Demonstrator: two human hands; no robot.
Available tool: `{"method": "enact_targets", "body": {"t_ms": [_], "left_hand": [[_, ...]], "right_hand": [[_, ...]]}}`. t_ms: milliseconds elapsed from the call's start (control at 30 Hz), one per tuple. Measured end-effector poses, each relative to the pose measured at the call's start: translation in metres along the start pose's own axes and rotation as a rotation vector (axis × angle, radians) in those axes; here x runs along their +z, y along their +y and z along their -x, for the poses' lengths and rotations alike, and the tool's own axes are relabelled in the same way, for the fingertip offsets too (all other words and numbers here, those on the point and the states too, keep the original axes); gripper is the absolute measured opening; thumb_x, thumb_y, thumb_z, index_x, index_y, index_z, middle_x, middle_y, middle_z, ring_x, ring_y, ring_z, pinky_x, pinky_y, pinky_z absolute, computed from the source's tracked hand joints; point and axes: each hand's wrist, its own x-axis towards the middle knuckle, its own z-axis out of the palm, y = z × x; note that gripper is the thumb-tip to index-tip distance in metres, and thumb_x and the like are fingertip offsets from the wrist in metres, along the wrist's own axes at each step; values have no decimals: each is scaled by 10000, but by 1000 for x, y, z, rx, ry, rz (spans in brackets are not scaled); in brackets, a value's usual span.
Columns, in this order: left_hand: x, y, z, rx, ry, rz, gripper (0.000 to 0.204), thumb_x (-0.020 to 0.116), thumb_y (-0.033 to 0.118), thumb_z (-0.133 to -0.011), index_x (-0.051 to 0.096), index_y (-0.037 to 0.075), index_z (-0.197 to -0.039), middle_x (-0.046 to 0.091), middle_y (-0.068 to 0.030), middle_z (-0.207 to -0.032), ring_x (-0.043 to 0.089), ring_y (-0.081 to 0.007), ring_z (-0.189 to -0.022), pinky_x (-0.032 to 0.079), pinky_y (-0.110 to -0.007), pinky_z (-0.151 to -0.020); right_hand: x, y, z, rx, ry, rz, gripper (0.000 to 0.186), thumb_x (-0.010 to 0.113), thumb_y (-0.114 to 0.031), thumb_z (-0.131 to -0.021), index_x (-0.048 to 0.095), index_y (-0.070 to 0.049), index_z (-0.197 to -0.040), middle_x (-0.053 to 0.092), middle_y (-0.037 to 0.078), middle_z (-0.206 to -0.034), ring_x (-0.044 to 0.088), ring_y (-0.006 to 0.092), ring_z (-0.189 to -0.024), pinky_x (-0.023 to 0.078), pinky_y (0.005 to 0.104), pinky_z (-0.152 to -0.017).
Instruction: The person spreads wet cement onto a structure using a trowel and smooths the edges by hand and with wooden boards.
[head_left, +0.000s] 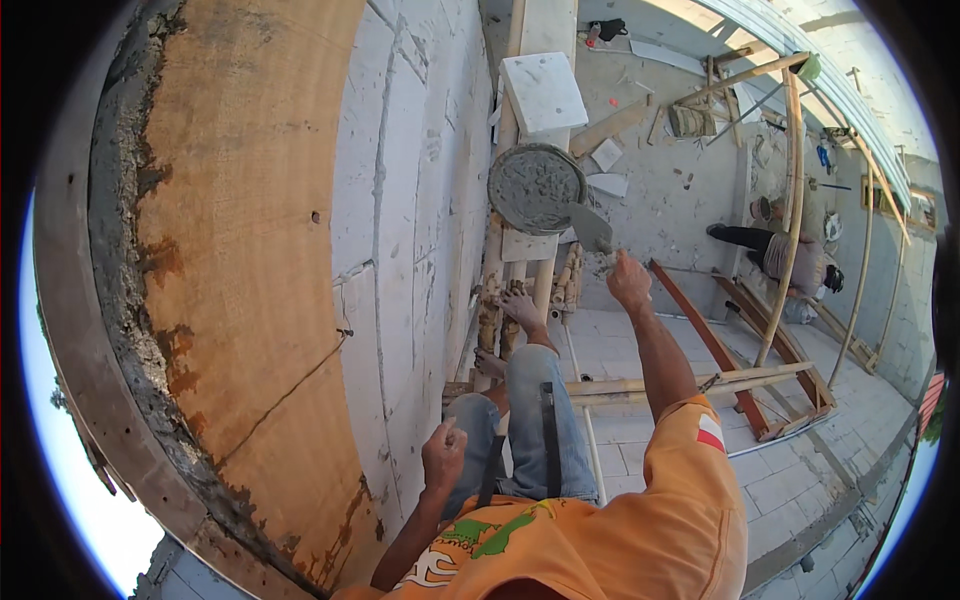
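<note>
My right hand (630, 281) is closed around the handle of a trowel (590, 228), its flat blade coated in grey mortar. The blade's tip reaches over the right rim of a round bucket (497, 205) filled with wet mortar (540, 185). My left hand (445, 456) is held near my left thigh, fingers curled in a loose fist, with nothing visible in it. Beyond the bucket a white block (543, 92) rests on the scaffold plank.
My bare feet (520, 308) stand on bamboo poles (488, 320) beside a light block wall (390, 150). A plywood panel (250, 200) with a mortared edge rises at the left. Far below on the right, another person (790, 262) bends near bamboo props and a wooden frame (700, 320).
</note>
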Motion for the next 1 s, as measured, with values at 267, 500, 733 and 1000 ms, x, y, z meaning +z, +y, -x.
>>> {"method": "enact_targets", "body": {"t_ms": [267, 500, 733, 1000], "left_hand": [[-11, -70, 60, -185, 60, -22, 383, 654, 123, -878, 612, -50, -1217, 700, -155, -945, 657, -187, -784, 526, -307, -713], [-13, -88, 66, -270, 183, -22, 371, 656, 107, -865, 619, -48, -1201, 703, -160, -934, 672, -203, -792, 536, -326, -717], [-3, -97, 81, -259, 152, -148, 342, 676, 99, -840, 644, -53, -1144, 721, -139, -896, 678, -190, -796, 532, -317, -778], [-6, -94, 75, -197, 107, -64, 335, 679, 94, -833, 648, -45, -1135, 718, -120, -875, 661, -165, -758, 525, -308, -748]], "right_hand": [[81, -40, -141, -112, 42, 571, 135, 574, -155, -883, 654, -60, -935, 698, 148, -930, 694, 313, -897, 572, 440, -694], [170, -74, -147, -133, -9, 1, 156, 552, -120, -822, 580, 2, -916, 664, 236, -783, 673, 425, -755, 532, 511, -628], [173, -91, -142, -24, 21, -138, 204, 563, -138, -790, 596, 12, -923, 673, 256, -789, 676, 440, -805, 527, 545, -680], [167, -84, -113, -54, 140, -272, 392, 596, -155, -774, 531, -34, -1141, 645, 233, -889, 638, 444, -865, 501, 552, -731]]}}
